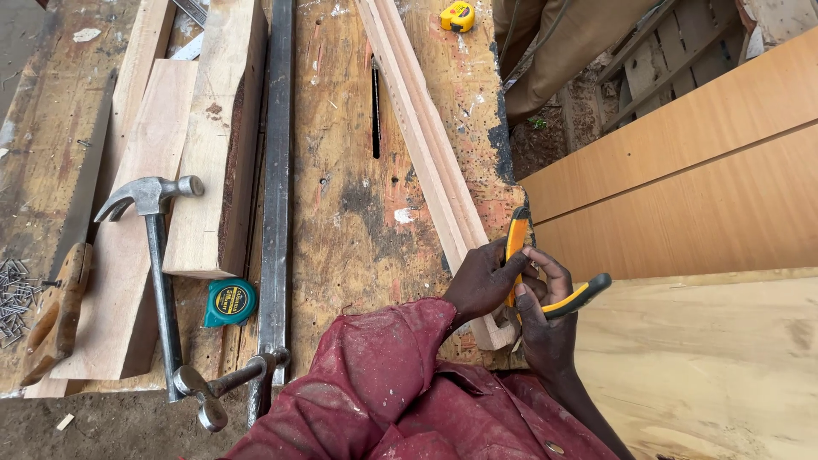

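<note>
Carpentry desk [358, 213], seen from above: a person in a dusty red work jacket grips a pair of pliers [545, 281] w/ yellow-and-black handles at the near right edge of the desk, right where a long moulded wood strip [426, 145] ends. The left hand [481, 281] is curled closed around the upper handle, fingers wrapped over it; the right hand [545, 328] is closed on the lower handle, which sticks out to the right past the fingers. The jaws of the pliers are hidden behind the hands, so what they bite on, if anything, can't be told.

The pliers look like a stiff steel tool, light enough for one hand; the sleeved handles are prob. the non-slip part and the sensible place to hold, well back from the pivot for leverage. The wood strip is long, thin and rigid, likely to flex or chip along its ridged profile if levered hard near the end; it lies diagonally from the far centre to the hands.

Left of it a dark metal bar clamp [277, 170] runs near to far. Further left: a claw hammer [153, 247] lying on pale planks [200, 136], a teal tape measure [230, 302] just beside its shaft, a handsaw [60, 290] and a heap of nails [17, 298] at the left edge. A yellow tape measure [457, 15] sits at the far end. Right of the desk, plywood sheets [699, 179]; another person's trouser leg [554, 51] shows far right.
</note>
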